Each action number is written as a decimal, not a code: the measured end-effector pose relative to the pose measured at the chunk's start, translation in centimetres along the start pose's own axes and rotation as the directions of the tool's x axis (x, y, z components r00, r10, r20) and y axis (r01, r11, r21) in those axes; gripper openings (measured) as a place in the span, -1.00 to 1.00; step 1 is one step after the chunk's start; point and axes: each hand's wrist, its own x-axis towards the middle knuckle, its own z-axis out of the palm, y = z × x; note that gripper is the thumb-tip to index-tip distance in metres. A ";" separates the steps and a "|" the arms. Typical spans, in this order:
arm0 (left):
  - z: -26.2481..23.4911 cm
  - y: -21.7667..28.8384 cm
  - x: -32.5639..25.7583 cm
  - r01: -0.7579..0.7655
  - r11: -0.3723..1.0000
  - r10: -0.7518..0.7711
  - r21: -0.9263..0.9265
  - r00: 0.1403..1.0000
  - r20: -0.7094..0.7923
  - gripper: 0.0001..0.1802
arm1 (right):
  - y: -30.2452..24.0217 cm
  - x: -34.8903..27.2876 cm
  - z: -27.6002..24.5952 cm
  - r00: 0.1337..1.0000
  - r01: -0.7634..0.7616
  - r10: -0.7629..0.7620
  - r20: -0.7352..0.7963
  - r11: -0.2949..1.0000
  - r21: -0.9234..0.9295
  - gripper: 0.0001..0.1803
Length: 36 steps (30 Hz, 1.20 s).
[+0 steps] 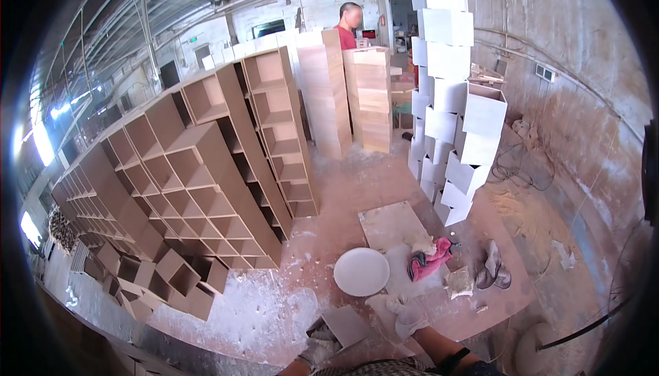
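My left hand (317, 352), in a pale glove, grips the near left side of a small open box (347, 326) low in front of me. My right hand (410, 322), also gloved, is closed just right of the box, its fingers against a pale, crumpled thing (383, 309) that I cannot make out. Beyond the box stands a round white basin (361, 272). Right of it, a pink and dark cloth (430, 261) lies near a flat board (392, 224).
Tall stacks of brown open boxes (199, 191) fill the left, with several tumbled boxes (175, 276) at their foot. A leaning column of white boxes (449, 95) rises at right. Worn shoes (492, 272) lie on the dusty floor. A person in red (347, 36) stands behind pale stacks (371, 98).
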 end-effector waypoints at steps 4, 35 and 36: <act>-0.3 -0.5 0.6 0.032 0.999 -0.032 -0.007 0.999 0.006 -0.48 | 3.2 1.8 -2.2 1.000 -0.004 -0.003 -0.019 0.945 -0.327 -0.66; 0.6 -1.5 -0.1 0.105 0.989 -0.102 -0.102 0.994 0.034 -0.49 | -3.1 -0.5 9.8 0.870 -0.180 0.254 0.421 0.961 -0.208 -0.88; 0.6 -1.5 -0.1 0.106 0.988 -0.103 -0.111 0.994 0.034 -0.49 | -3.5 -0.8 9.9 0.909 -0.096 0.194 0.368 0.959 -0.267 -0.88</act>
